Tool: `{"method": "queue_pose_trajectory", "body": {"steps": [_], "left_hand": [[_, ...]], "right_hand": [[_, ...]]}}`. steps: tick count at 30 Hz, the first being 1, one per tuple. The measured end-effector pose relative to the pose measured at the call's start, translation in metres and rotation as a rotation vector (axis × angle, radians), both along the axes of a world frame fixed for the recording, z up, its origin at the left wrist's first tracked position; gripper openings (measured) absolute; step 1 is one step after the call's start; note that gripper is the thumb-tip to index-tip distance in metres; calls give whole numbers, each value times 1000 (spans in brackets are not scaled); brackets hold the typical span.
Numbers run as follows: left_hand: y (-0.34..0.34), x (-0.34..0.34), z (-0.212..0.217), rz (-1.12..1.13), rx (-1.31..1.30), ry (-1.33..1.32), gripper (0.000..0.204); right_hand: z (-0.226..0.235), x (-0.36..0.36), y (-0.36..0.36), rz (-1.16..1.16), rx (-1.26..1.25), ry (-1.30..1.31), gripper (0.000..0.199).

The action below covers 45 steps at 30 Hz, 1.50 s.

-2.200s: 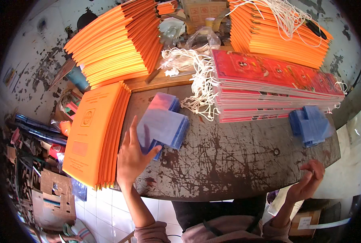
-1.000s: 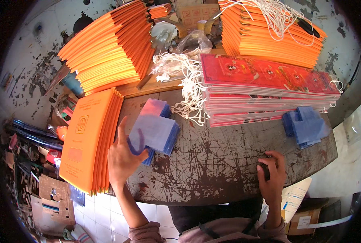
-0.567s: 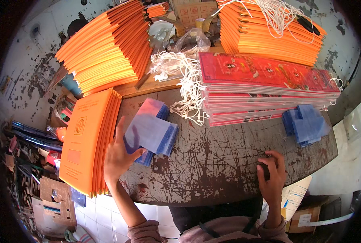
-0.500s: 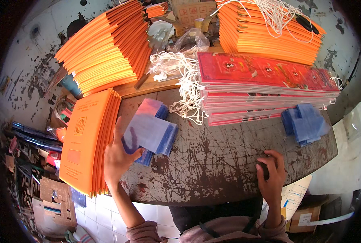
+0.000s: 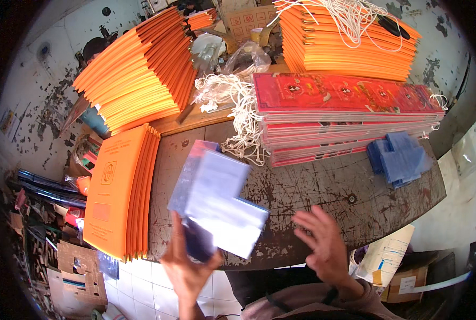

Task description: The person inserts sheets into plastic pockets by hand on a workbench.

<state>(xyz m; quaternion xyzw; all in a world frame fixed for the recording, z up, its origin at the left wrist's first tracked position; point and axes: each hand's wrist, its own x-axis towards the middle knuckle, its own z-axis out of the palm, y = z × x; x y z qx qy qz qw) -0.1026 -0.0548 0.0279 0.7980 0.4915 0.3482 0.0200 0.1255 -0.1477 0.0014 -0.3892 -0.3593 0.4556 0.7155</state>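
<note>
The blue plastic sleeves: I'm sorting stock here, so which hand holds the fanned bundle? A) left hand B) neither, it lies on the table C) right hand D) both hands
A: the left hand grips the fanned bundle of blue plastic sleeves from below, while the right hand hovers open beside it, apart.

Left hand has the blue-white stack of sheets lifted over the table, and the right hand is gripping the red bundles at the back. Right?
Not quite. The head view shows the left hand holding the blue-white stack of sheets over the table, but the right hand is open and empty near the front edge, well clear of the red bundles.
</note>
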Motion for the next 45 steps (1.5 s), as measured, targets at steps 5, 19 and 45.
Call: {"method": "queue_pose_trajectory", "body": {"steps": [5, 19, 45], "left_hand": [[-24, 41, 8, -264, -144, 116, 94], [-12, 74, 5, -467, -181, 160, 84], [-11, 61, -33, -412, -369, -133, 109]], "right_hand": [[-7, -16, -3, 77, -182, 376, 69], [-18, 16, -28, -165, -503, 31, 45], [8, 30, -30, -301, 177, -2004, 23]]}}
